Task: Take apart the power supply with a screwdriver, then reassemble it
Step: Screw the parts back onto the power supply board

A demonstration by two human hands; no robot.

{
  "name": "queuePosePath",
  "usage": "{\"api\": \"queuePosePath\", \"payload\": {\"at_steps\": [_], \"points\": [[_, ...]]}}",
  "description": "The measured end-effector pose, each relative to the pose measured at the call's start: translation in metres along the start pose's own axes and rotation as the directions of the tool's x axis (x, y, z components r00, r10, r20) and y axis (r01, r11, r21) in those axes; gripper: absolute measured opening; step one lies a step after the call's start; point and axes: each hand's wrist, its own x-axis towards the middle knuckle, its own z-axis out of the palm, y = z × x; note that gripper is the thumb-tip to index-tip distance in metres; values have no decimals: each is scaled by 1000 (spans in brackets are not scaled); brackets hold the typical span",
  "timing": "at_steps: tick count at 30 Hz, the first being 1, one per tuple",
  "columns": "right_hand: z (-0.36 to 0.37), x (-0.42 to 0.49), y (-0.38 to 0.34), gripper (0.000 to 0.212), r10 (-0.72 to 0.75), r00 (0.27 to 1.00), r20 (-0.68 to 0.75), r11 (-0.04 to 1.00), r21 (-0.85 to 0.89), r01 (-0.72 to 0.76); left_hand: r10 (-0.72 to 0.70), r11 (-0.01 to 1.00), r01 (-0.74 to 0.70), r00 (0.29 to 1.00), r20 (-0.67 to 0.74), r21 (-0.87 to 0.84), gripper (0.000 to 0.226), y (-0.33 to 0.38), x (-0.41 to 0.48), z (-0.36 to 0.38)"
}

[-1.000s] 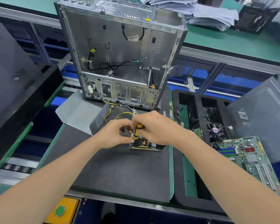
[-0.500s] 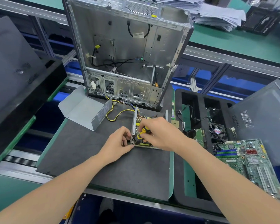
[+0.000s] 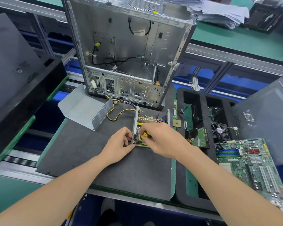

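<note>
The opened power supply (image 3: 145, 119) lies on the dark mat (image 3: 104, 160), its circuit board and yellow parts exposed between two upright metal side walls. Its grey cover (image 3: 83, 108) lies apart at the left, open side up. Yellow and black wires run from the supply toward the case. My right hand (image 3: 160, 141) grips a yellow-and-black screwdriver (image 3: 143, 136), angled down into the near left corner of the board. My left hand (image 3: 121, 144) pinches the near end of the left metal wall with curled fingers. The screwdriver tip is hidden.
An empty computer case (image 3: 126, 51) stands open behind the supply. A black foam tray (image 3: 180, 160) at the right holds a fan (image 3: 219, 129), a drive (image 3: 201, 139) and cables. A motherboard (image 3: 245, 163) lies further right. A small CPU chip (image 3: 176, 123) sits by the supply.
The camera view has drifted, so the scene sits lower and further right in frame. Both hands stay at the supply's near left corner, with the screwdriver still in my right hand.
</note>
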Motion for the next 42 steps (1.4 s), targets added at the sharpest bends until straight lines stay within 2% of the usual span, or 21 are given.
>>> {"api": "queuePosePath", "payload": {"at_steps": [11, 15, 19, 21, 23, 26, 31, 36, 40, 42], "points": [[-3, -7, 6, 15, 27, 998, -52, 999, 21, -26, -55, 998, 56, 998, -21, 39, 42, 9, -7, 9], [-5, -15, 15, 12, 53, 995, -80, 997, 64, -47, 124, 988, -117, 990, -64, 105, 40, 7, -19, 8], [-3, -25, 25, 9, 118, 985, -126, 984, 150, -99, 360, 894, -313, 927, -100, 319, 10, 6, -34, 6], [-2, -30, 32, 8, 154, 978, -144, 972, 201, -123, 434, 832, -356, 895, -101, 424, 25, 5, -39, 8], [-1, -33, 39, 8, 167, 974, -154, 967, 220, -132, 471, 775, -363, 877, -90, 517, 28, 6, -40, 10], [0, -38, 46, 8, 175, 972, -156, 963, 235, -136, 388, 752, -280, 920, -57, 596, 35, 18, -40, 16], [-3, -44, 52, 10, 170, 973, -156, 960, 250, -128, 287, 592, -224, 956, 57, 774, 38, 43, -30, 13], [-3, -49, 58, 8, 202, 965, -166, 953, 260, -155, 156, 509, -238, 971, 184, 827, 47, 55, -22, 0], [-5, -54, 63, 5, 199, 964, -174, 955, 255, -152, 122, 465, -252, 968, 220, 849, 54, 61, -18, -4], [-6, -57, 66, 4, 204, 962, -183, 955, 252, -155, 108, 446, -246, 969, 221, 860, 71, 61, -17, -5]]}}
